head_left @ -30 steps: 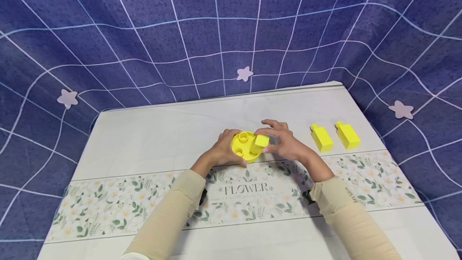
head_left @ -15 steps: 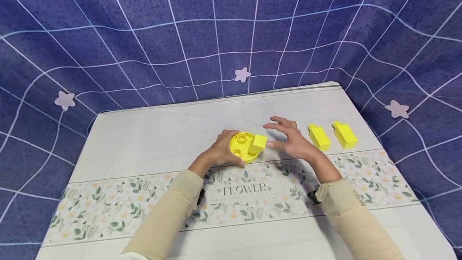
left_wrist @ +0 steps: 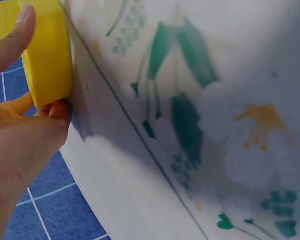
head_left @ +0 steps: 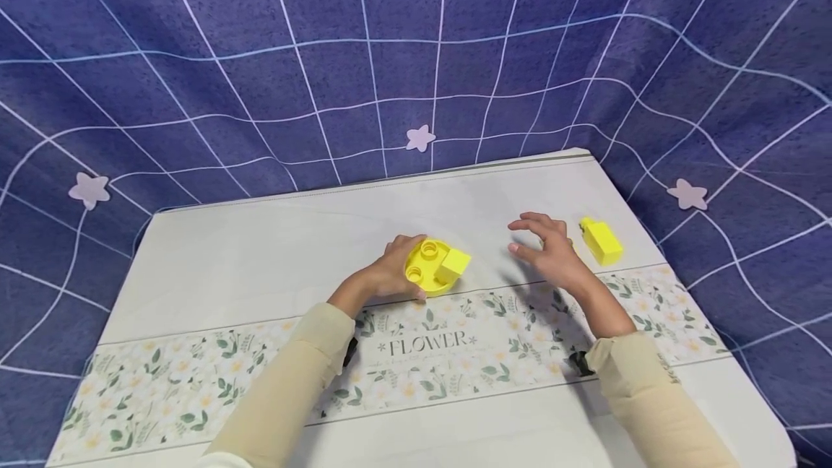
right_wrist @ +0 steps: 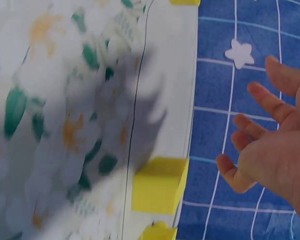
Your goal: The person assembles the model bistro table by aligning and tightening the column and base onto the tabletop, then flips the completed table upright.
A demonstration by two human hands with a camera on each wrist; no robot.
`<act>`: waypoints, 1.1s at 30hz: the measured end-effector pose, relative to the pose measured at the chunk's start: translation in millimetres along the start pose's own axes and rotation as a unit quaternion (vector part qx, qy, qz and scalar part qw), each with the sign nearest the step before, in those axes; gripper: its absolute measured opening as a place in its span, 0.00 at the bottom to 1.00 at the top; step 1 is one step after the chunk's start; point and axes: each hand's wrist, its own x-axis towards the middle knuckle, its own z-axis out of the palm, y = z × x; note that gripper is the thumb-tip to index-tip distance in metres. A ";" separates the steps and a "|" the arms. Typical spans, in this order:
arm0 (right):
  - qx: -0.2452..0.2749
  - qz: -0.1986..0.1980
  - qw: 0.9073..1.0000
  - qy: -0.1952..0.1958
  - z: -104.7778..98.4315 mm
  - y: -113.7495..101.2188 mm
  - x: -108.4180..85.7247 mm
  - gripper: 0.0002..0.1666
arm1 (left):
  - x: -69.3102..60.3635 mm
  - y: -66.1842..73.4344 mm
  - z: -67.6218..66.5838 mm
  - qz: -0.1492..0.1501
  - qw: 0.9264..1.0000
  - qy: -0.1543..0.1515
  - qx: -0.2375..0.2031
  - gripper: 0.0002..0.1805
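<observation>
My left hand (head_left: pixel 392 270) grips the left edge of a round yellow base (head_left: pixel 427 282) on the table, thumb at the near side. Two short round sockets show on its top. A yellow square block (head_left: pixel 453 266) stands upright, slightly tilted, on the base's right part. In the left wrist view, fingers and thumb wrap the base's thick rim (left_wrist: pixel 50 55). To the right, my right hand (head_left: pixel 554 255) hovers with spread, loosely bent fingers and holds nothing. Just beyond it lies a yellow block with a knobbed end (head_left: pixel 601 243); another is mostly hidden behind the hand.
The table (head_left: pixel 260 258) has a white cover with a flowered band and the printed word FLOWER (head_left: pixel 427 341). A dark blue curtain (head_left: pixel 325 92) with a grid pattern and pale stars hangs behind the far edge and both sides.
My right hand has let go of the upright block and moved right, over toward the loose blocks, covering one of them. The left hand keeps its hold on the base. The view has shifted slightly right.
</observation>
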 end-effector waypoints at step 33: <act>-0.179 0.129 0.966 0.135 -25.3 32.9 -22.3 0.35 | 2.7 7.0 24.4 -0.019 0.993 0.111 0.021 0.68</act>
